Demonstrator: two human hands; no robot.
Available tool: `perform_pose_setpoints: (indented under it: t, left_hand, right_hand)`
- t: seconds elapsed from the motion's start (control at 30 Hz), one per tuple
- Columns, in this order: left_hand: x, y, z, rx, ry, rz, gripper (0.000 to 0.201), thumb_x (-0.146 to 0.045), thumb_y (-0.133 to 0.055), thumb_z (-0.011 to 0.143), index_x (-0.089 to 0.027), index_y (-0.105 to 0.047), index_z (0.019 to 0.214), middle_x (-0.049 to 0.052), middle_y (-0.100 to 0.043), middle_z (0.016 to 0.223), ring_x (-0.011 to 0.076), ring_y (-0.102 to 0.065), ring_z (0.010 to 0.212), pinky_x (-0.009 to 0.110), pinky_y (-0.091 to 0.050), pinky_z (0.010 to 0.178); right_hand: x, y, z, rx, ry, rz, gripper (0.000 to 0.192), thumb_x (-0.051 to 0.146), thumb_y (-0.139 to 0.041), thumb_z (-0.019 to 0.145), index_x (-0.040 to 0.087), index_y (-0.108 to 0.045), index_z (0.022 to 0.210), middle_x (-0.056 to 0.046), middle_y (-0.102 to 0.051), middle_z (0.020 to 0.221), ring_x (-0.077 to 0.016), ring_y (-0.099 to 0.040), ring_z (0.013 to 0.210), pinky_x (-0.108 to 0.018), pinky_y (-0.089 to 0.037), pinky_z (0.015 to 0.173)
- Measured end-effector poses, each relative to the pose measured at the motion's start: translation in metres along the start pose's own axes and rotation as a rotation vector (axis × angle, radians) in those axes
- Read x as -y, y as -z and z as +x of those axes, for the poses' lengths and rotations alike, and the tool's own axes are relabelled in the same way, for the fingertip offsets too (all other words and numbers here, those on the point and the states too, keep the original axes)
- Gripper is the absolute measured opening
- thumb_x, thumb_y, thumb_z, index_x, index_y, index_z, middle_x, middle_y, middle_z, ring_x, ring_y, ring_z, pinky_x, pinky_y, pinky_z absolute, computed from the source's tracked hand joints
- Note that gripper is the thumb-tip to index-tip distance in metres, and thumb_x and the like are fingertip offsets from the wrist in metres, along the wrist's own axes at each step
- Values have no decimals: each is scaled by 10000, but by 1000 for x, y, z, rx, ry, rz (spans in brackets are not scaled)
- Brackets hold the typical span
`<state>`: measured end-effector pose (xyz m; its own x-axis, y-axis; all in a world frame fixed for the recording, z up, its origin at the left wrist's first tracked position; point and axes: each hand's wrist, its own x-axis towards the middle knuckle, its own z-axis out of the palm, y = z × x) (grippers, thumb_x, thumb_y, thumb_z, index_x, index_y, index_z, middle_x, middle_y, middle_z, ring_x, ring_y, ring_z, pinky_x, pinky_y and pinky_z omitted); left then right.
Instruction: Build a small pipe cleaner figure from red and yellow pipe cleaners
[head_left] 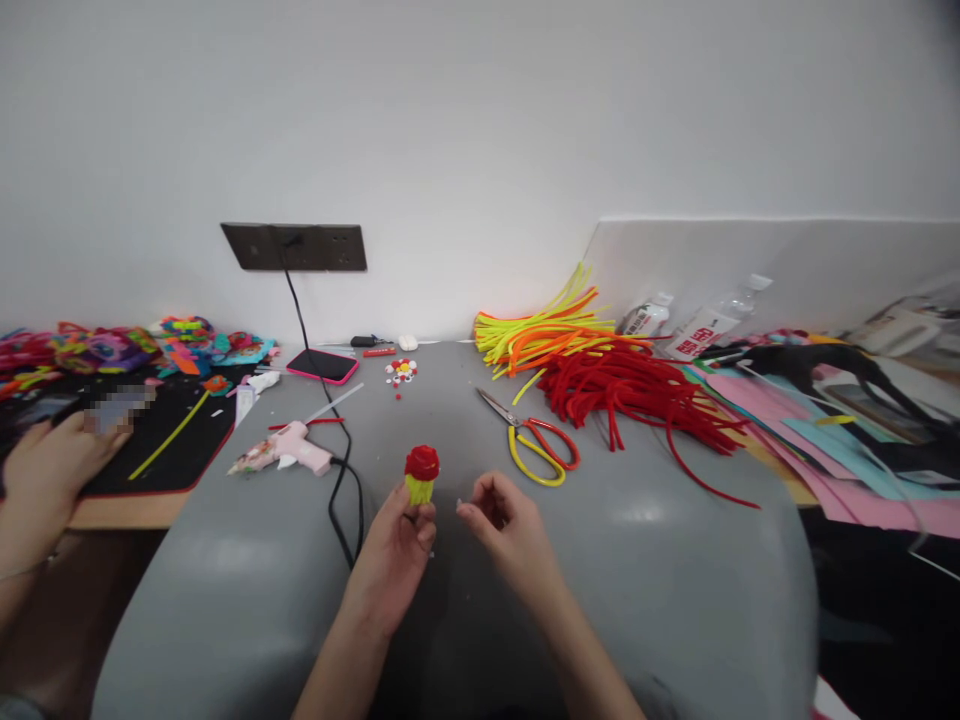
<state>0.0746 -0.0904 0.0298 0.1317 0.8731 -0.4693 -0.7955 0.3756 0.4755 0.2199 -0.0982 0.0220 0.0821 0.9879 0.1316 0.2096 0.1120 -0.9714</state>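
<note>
My left hand (396, 553) grips a small pipe-cleaner piece (421, 474) upright by its yellow-green base; its top is a red coiled cap. My right hand (504, 524) hovers just to the right of it, fingers pinched together on something tiny that I cannot make out. Both hands are above the near middle of the grey table (645, 580).
A pink hot-glue gun (289, 453) with a black cable (341, 470) lies at left, scissors (534, 442) at right. Red pipe cleaners (637, 395), yellow and orange ones (544, 330), coloured paper sheets (810, 430), a phone (323, 366) and small beads (402, 372) sit farther back. Another person's hand (49, 470) rests at far left.
</note>
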Motion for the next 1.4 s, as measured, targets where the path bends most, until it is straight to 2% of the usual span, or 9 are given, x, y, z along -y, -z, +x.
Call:
perform_pose_setpoints:
  t: [0.17, 0.3, 0.6, 0.77, 0.9, 1.03, 1.17, 1.3, 1.4]
  left_hand:
    - [8, 3, -1, 63, -44, 84, 348, -294, -816, 676, -146, -610, 913, -14, -569, 821, 70, -546, 668, 175, -415, 517]
    - [11, 3, -3, 89, -75, 137, 354, -316, -821, 676, -154, -631, 927, -7, -604, 838, 66, -543, 669, 174, -418, 550]
    - [18, 5, -3, 45, -110, 87, 343, -208, -855, 628, -158, -658, 903, 8, -675, 893, 59, -611, 670, 143, -505, 595]
    - [14, 2, -4, -62, -65, -13, 164, -67, -727, 748, -127, -647, 878, 28, -676, 859, 76, -651, 680, 138, -561, 619]
    - [8, -2, -5, -125, -27, -86, 131, -12, -547, 862, -114, -630, 860, 40, -659, 822, 83, -660, 672, 140, -580, 622]
    - [5, -6, -5, -147, 14, -125, 173, -25, -474, 909, -102, -627, 885, 49, -641, 788, 83, -649, 635, 133, -579, 583]
    - [4, -8, -6, -163, 44, -144, 195, -41, -440, 932, -91, -625, 895, 60, -636, 781, 86, -650, 626, 126, -574, 565]
    - [5, -8, -4, -185, 47, -132, 204, -59, -425, 946, -92, -624, 914, 56, -641, 776, 82, -650, 625, 115, -570, 564]
    - [1, -4, 3, -179, 43, -127, 223, -63, -406, 953, -93, -626, 938, 62, -655, 799, 73, -653, 640, 107, -569, 586]
  right_hand:
    - [15, -7, 0, -84, 84, -14, 127, 269, -645, 768, 176, -635, 853, 19, -555, 661, -110, -467, 557, -224, -393, 527]
    - [23, -11, 1, -113, 128, -21, 130, 216, -635, 761, 185, -692, 873, 17, -554, 666, -108, -457, 550, -225, -390, 521]
    - [21, -12, 2, -130, 85, 6, 127, 243, -608, 788, 179, -687, 713, 28, -487, 598, -106, -406, 531, -229, -328, 492]
    - [11, -3, 4, -142, 21, 12, 190, 312, -609, 811, 167, -646, 694, 14, -522, 613, -113, -419, 542, -241, -334, 507]
    - [-3, 11, 10, -222, -48, 15, 296, 433, -613, 811, 151, -644, 894, 28, -485, 618, -112, -403, 519, -244, -333, 493]
    - [-11, 18, 13, -175, -75, 30, 506, 488, -690, 731, 130, -605, 1079, 21, -509, 693, -99, -398, 496, -242, -341, 473]
    - [-8, 17, 10, -92, -13, 100, 400, 454, -639, 798, 157, -634, 1066, 0, -536, 735, -113, -441, 558, -246, -381, 526]
    - [-2, 13, 6, 5, 19, 151, 274, 420, -616, 833, 171, -688, 921, -27, -594, 750, -136, -501, 631, -257, -412, 588]
    - [-5, 13, 7, -12, -16, 267, 314, 447, -619, 828, 187, -678, 994, -46, -641, 812, -152, -545, 672, -272, -452, 621]
